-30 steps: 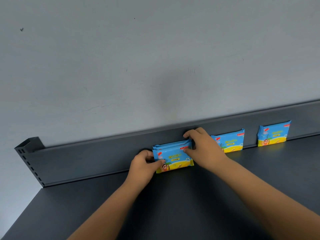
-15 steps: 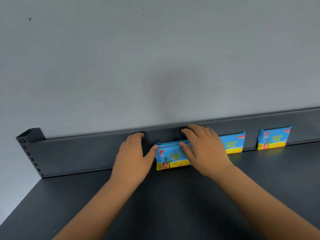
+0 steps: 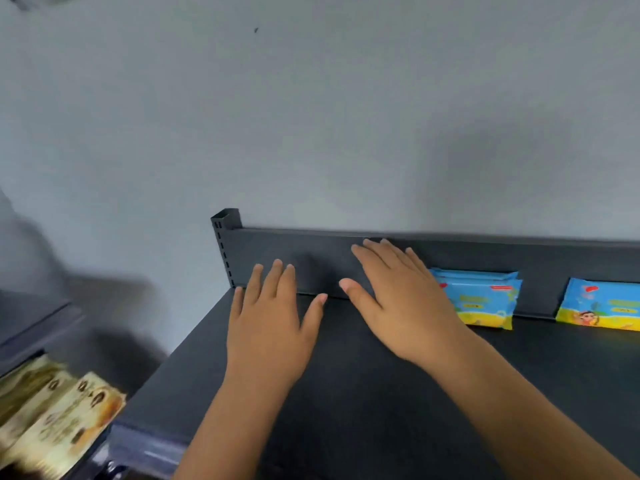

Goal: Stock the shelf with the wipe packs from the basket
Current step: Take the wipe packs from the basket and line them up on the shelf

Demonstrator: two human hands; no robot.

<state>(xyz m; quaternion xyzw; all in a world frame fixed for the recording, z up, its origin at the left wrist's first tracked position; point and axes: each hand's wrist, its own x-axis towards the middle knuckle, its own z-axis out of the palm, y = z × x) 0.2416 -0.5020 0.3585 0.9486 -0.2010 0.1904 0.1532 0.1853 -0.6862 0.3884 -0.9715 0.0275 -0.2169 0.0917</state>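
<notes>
**A:** Largest first. What fills the view?

**B:** Grey wall (image 3: 311, 116), the whole upper half. Under it is the dark shelf (image 3: 381, 393). Its low back panel (image 3: 304, 261) stands upright along the wall.

**A:** Hands?

**B:** Both are out over the shelf deck, palms down. The left hand (image 3: 270, 323) has straight, spread fingers that hold nothing, with the tips near the back panel. The right hand (image 3: 398, 306) is the same: fingers apart and flat, gripping nothing, tips up at the panel's top edge. Cannot tell whether either palm touches the deck.

**A:** The wipes?

**B:** On the shelf. A stack of wipe packs (image 3: 485, 299), blue and yellow, stands on edge against the back panel. It is just right of the right hand, which hides its left end. A second wipe pack (image 3: 602, 306) stands apart further right and is cut by the frame edge.

**A:** Smaller items?

**B:** Blurred beige packets (image 3: 52, 420) sit lower left, below shelf level. A slotted post (image 3: 225, 247) stands at the panel's left end.
</notes>
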